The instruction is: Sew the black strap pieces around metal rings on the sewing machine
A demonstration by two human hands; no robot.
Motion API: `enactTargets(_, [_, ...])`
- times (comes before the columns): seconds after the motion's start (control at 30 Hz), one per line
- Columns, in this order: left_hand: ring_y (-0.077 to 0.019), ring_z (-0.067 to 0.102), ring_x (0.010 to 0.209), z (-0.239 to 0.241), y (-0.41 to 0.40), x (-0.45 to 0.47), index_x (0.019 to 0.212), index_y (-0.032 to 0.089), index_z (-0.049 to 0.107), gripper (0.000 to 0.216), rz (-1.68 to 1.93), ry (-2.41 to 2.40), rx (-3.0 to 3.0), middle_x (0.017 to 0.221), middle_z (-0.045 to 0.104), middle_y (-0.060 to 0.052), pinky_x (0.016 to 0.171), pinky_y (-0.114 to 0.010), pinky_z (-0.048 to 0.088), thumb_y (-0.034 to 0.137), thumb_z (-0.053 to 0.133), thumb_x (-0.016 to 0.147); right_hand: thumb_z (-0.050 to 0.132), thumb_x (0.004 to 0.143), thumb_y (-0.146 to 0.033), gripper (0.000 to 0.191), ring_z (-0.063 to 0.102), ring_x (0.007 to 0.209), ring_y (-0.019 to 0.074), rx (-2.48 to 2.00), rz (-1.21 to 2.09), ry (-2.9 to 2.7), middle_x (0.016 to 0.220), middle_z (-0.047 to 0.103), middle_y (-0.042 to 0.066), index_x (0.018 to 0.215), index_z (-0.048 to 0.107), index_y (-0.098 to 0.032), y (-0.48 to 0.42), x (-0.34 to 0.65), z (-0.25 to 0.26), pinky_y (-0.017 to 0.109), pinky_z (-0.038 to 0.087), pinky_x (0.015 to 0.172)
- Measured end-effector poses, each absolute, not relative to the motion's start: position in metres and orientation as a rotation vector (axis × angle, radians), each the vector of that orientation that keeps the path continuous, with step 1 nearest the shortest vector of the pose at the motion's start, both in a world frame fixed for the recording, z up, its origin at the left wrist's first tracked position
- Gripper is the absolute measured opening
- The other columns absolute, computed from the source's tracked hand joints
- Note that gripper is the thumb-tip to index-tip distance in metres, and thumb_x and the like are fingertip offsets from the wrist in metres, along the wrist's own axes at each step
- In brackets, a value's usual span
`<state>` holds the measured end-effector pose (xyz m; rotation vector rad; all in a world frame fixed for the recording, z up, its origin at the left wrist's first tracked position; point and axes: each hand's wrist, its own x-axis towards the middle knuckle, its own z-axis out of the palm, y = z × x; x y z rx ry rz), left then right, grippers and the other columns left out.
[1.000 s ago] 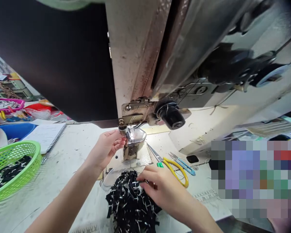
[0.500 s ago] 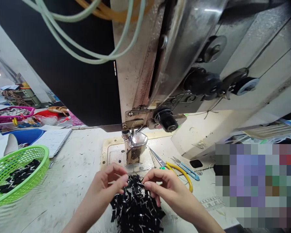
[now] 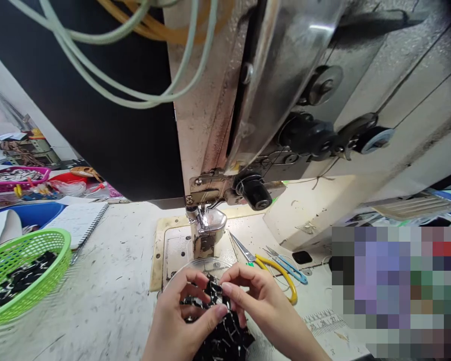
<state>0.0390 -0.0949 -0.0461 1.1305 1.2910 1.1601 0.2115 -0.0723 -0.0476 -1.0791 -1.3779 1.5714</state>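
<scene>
A heap of small black fabric pieces [image 3: 221,346] with shiny silvery bits lies in front of the sewing machine, partly on a round clear plate [image 3: 210,263]. My left hand [image 3: 176,321] reaches over the heap, fingers curved and thumb apart from them. Opposite it, my right hand [image 3: 261,296] pinches a small black fabric piece [image 3: 215,287] between thumb and forefinger. Both hands hide much of the heap. Just behind them stands the sewing machine's metal post and presser foot [image 3: 207,225].
Yellow-handled scissors [image 3: 281,276] and blue thread snips [image 3: 291,268] lie right of the post. At left is a green basket [image 3: 60,255] holding black pieces, with a spiral notebook [image 3: 78,223] behind it. The machine head [image 3: 206,100] overhangs the table.
My left hand has moved right and closer to my right hand, its thumb now over the heap. More of the heap is covered. The view has shifted slightly.
</scene>
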Motion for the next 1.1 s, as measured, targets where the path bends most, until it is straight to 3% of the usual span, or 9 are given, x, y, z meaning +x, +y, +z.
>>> enactTargets(0.13, [-0.0235,0.069,0.087,-0.047,-0.093,0.038,0.085,0.02,0.073,0.02,1.116,1.209,1.115,0.089,0.073,-0.006,0.074,-0.028,0.058,0.036,0.079,0.076,0.068,0.089,-0.044,0.029,0.049,0.047,0.005,-1.086,1.54,-1.418,0.073,0.058,-0.002,0.086,0.066,-0.015,-0.075,0.208,-0.045,0.018,0.04,0.046])
enactTargets(0.27, [-0.0169,0.068,0.076,-0.048,-0.091,0.032,0.077,0.02,0.072,0.018,1.08,1.171,1.092,0.077,0.072,-0.002,0.069,-0.021,0.054,0.035,0.08,0.078,0.066,0.091,-0.044,0.028,0.049,0.048,0.0066,-1.046,1.59,-1.381,0.064,0.052,-0.005,0.088,0.066,-0.016,-0.075,0.207,-0.051,0.017,0.041,0.045])
enactTargets(0.37, [-0.0149,0.067,0.067,-0.051,-0.092,0.029,0.073,0.02,0.069,0.023,1.1,1.149,0.982,0.067,0.071,0.001,0.068,-0.022,0.054,0.038,0.083,0.075,0.068,0.09,-0.042,0.026,0.049,0.048,0.0044,-1.027,1.546,-1.326,0.08,0.059,-0.002,0.103,0.066,-0.019,-0.074,0.209,-0.055,0.017,0.044,0.045])
enactTargets(0.47, [-0.018,0.071,0.073,-0.052,-0.091,0.026,0.082,0.021,0.073,0.024,1.09,1.129,0.942,0.075,0.077,-0.002,0.073,-0.026,0.057,0.04,0.084,0.074,0.072,0.087,-0.04,0.035,0.055,0.056,0.0065,-1.019,1.549,-1.326,0.1,0.06,0.002,0.116,0.065,-0.023,-0.075,0.21,-0.055,0.018,0.049,0.047])
enactTargets(0.57, [-0.0195,0.071,0.079,-0.051,-0.09,0.024,0.091,0.021,0.079,0.022,1.048,1.143,1.027,0.082,0.08,-0.005,0.075,-0.026,0.056,0.039,0.081,0.077,0.076,0.082,-0.038,0.031,0.057,0.066,0.011,-1.036,1.583,-1.352,0.091,0.062,0.003,0.106,0.071,-0.02,-0.077,0.208,-0.051,0.019,0.052,0.051])
enactTargets(0.7, [-0.0192,0.07,0.077,-0.048,-0.09,0.022,0.091,0.021,0.081,0.02,1.025,1.169,1.094,0.08,0.08,-0.004,0.073,-0.025,0.055,0.037,0.078,0.081,0.08,0.078,-0.036,0.025,0.053,0.057,0.0078,-1.099,1.566,-1.335,0.077,0.061,-0.001,0.097,0.075,-0.019,-0.078,0.204,-0.045,0.017,0.049,0.05])
enactTargets(0.9, [-0.0197,0.07,0.082,-0.048,-0.092,0.021,0.09,0.021,0.079,0.022,0.981,1.137,1.061,0.084,0.078,-0.003,0.079,-0.027,0.056,0.042,0.076,0.082,0.077,0.079,-0.031,0.017,0.061,0.067,0.0145,-1.125,1.422,-1.38,0.081,0.07,0.003,0.091,0.078,-0.02,-0.078,0.204,-0.041,0.02,0.052,0.052])
enactTargets(1.1, [-0.0188,0.068,0.081,-0.047,-0.096,0.022,0.089,0.019,0.074,0.022,0.999,1.127,1.099,0.084,0.074,-0.003,0.076,-0.025,0.054,0.041,0.074,0.084,0.079,0.076,-0.03,0.013,0.059,0.062,0.0126,-1.146,1.444,-1.318,0.075,0.072,0.003,0.083,0.08,-0.019,-0.078,0.202,-0.039,0.018,0.051,0.05])
